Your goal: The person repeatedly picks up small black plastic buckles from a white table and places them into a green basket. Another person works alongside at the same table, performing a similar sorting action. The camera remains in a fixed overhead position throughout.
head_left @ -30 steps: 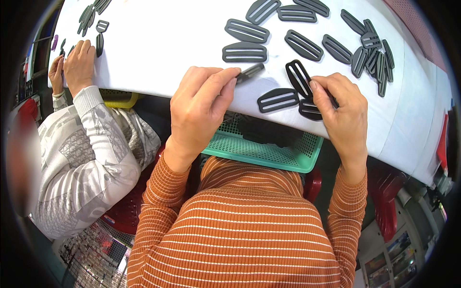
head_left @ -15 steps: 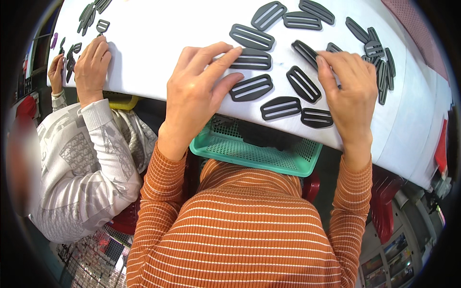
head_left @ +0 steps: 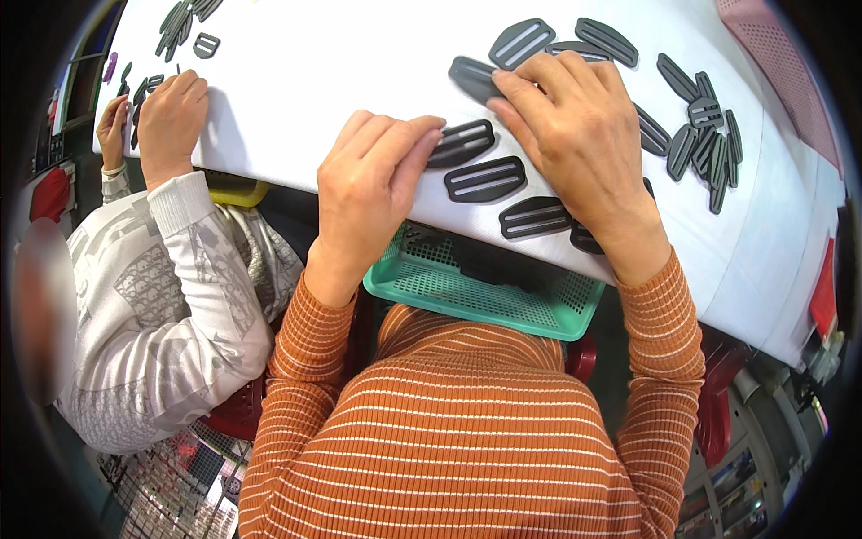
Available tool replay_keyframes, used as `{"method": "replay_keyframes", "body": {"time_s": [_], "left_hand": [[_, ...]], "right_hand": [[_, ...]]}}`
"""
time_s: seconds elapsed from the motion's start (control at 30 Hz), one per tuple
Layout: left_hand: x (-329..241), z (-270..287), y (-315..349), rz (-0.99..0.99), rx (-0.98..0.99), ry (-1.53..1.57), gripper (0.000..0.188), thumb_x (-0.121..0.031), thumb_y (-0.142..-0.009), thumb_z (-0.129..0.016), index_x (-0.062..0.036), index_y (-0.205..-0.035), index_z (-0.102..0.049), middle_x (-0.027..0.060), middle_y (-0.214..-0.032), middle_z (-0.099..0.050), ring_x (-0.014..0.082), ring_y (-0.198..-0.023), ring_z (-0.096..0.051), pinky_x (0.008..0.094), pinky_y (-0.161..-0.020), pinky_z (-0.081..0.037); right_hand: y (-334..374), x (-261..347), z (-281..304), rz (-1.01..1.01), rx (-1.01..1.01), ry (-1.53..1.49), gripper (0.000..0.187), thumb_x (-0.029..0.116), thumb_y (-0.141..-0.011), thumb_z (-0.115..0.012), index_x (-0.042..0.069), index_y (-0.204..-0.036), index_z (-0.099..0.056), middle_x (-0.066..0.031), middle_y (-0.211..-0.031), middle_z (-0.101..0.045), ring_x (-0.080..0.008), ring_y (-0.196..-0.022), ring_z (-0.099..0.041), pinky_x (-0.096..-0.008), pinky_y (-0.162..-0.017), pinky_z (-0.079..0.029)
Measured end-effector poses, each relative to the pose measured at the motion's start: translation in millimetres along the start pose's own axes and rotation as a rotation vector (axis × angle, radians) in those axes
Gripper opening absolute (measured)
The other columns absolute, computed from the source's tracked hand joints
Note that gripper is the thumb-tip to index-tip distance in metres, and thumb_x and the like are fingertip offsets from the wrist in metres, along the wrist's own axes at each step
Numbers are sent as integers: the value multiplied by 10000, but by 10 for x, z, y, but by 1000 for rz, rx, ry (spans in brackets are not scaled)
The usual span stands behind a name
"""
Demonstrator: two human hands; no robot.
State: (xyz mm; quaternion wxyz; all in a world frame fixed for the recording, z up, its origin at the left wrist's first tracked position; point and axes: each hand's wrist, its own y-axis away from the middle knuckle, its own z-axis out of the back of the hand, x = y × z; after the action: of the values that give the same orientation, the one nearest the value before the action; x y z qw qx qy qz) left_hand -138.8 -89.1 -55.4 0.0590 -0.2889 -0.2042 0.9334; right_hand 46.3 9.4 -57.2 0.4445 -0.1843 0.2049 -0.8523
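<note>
Just right of left hand [head_left: 373, 184] fingertips, dark slotted buckle [head_left: 461, 143], touching.

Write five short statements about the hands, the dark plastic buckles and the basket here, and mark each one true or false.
1. The left hand has its fingertips on a dark buckle. True.
2. The right hand lies palm down over buckles on the white table. True.
3. The green basket stands on top of the table. False: it sits below the table edge, at the person's lap.
4. The buckles are bright red. False: they are dark grey.
5. A co-worker's hand rests on the table at the left. True.
</note>
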Motion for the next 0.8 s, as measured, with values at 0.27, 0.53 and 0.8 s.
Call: {"method": "replay_keyframes", "body": {"time_s": [0.27,0.53,0.8], "left_hand": [[-57,-113,-165,-50,-99,-87,159,-31,-821,-756,-50,-979,-747,87,-924,-680,215,-761,-625,316,-679,-506],[-149,-487,-729,-110,-22,-121,234,-176,-860,-753,-39,-1048,-727,92,-959,-676,242,-857,-643,346,-755,-535],[-90,-462,-826,-125,3,-185,221,-184,-878,-733,-21,-1027,-739,85,-870,-704,230,-757,-661,338,-728,-539]], "right_hand": [[219,-193,432,-383,59,-255,123,185,-821,-752,72,-871,-749,-38,-821,-669,-245,-798,-646,-385,-713,-495],[599,-526,718,-252,142,124,218,155,-791,-782,93,-998,-756,12,-975,-690,-192,-920,-605,-361,-857,-429],[505,-520,764,-447,229,-150,105,166,-855,-724,61,-856,-730,-17,-816,-682,-215,-787,-613,-378,-865,-441]]}}
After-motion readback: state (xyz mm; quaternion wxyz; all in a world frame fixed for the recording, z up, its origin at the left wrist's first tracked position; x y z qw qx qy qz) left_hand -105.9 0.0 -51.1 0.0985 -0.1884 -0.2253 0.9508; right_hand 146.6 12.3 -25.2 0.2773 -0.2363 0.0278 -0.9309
